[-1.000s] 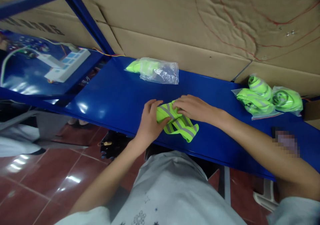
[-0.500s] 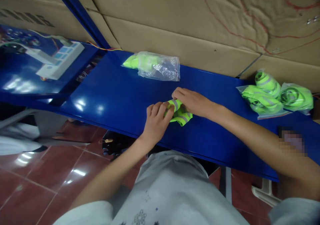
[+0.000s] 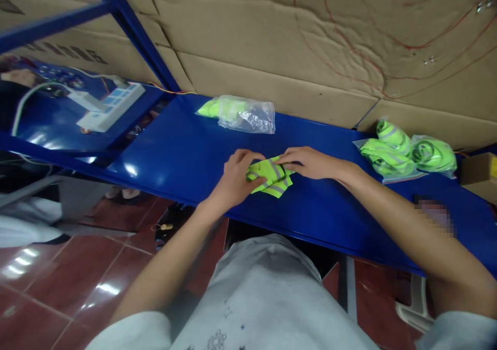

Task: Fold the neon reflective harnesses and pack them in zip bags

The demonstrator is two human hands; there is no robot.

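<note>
Between my hands, over the blue table [image 3: 174, 148], is a neon-yellow reflective strap [image 3: 273, 175] with grey stripes, partly folded or rolled, a loose part spreading toward me. My left hand [image 3: 238, 179] grips its left side, thumb in front and fingers behind. At the strap's upper right edge, my right hand [image 3: 308, 162] pinches it with the fingertips. Behind them lies a clear plastic bag [image 3: 258, 116] with similar neon-yellow material at its left end. Over to the right sit bagged neon-yellow straps [image 3: 388, 156], with a rolled one [image 3: 393, 135] on top and another bag [image 3: 434, 156] beside it.
A white power strip [image 3: 112, 109] lies on the left part of the table, past a blue metal post [image 3: 135, 34]. Cardboard [image 3: 272, 44] with red wires lines the back. A small cardboard box [image 3: 479, 176] stands at the right. Another person's hand [image 3: 19, 77] shows at far left.
My hands have moved a little apart, and the strap between them now shows a flatter, wider face. My right hand has shifted to its upper right edge. The camera view has shifted slightly.
</note>
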